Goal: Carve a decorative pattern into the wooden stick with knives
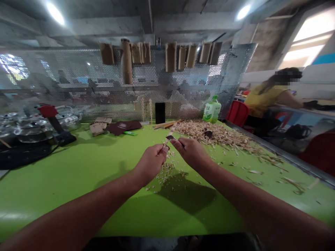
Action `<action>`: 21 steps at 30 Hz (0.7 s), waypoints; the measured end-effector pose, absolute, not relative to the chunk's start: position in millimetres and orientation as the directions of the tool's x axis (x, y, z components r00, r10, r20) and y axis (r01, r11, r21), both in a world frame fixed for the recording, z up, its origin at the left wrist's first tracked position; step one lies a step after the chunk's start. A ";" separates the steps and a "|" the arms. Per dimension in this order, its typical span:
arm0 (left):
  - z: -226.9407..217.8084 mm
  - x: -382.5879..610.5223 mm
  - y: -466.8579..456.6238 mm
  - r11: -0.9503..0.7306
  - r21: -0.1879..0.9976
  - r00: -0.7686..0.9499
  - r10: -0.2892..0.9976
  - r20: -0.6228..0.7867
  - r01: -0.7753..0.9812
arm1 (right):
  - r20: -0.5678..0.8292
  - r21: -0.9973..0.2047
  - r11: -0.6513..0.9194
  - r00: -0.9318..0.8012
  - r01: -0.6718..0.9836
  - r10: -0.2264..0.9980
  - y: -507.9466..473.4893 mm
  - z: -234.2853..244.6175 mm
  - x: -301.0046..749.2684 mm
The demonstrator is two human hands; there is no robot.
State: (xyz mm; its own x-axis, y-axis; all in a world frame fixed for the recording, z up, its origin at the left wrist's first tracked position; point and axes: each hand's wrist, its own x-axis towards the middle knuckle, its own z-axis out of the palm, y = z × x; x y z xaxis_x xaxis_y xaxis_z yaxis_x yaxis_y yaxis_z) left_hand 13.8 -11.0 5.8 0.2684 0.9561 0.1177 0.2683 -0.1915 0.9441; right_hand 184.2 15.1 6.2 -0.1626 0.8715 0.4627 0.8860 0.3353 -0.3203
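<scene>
Head view: clock face centred on the short dark blade (pixel 171 138), 12 o'clock pointing away from the person.

Left hand (pixel 151 160): at 8 o'clock, clenched around a small pale piece (pixel 165 142) whose tip pokes out beside the blade.

Right hand (pixel 193 151): at 4 o'clock, fingers curled tight on the blade's grip, thumb lying close to the metal.

Pale piece: just beside the blade, raised above the green table (pixel 104 209); the fist hides most of it, so it may be longer than it looks.

Blade slip: the tip sits very near the left thumb and forefinger; too much push, or a sudden give in the grain, could carry the edge into them.

Grip: so little of the piece shows that it could twist between the fingers, caused by a pinch too short to resist the cut.

Split: a cut set too deep could break such a slender end.

Crumbs (pixel 169 169): scattered at 6 o'clock beneath the hands; a dropped chip of the piece could be lost among them.

Shavings heap (pixel 222 134): at 3 o'clock; a tool laid there could be buried, edge unseen.

Green bottle (pixel 212 111): at 2 o'clock, upright behind the heap; a wide elbow sweep could tip it.
</scene>
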 end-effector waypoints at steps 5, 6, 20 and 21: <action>8.6 14.6 -11.9 -0.233 0.912 0.251 0.956 0.151 0.337 | 0.466 -0.309 0.320 -0.151 0.896 0.872 13.8 6.2 183.4; 9.4 15.2 -12.6 -0.207 0.933 0.259 0.957 0.130 0.296 | 0.481 -0.302 0.307 -0.134 0.902 0.866 14.0 6.5 183.9; 19.4 16.5 -18.4 -0.091 0.987 0.277 0.960 0.050 0.135 | 0.568 -0.262 0.299 -0.104 0.918 0.817 14.9 6.3 187.4; 19.6 16.6 -18.4 -0.088 0.988 0.278 0.959 0.049 0.129 | 0.569 -0.262 0.296 -0.101 0.919 0.816 14.9 6.1 187.7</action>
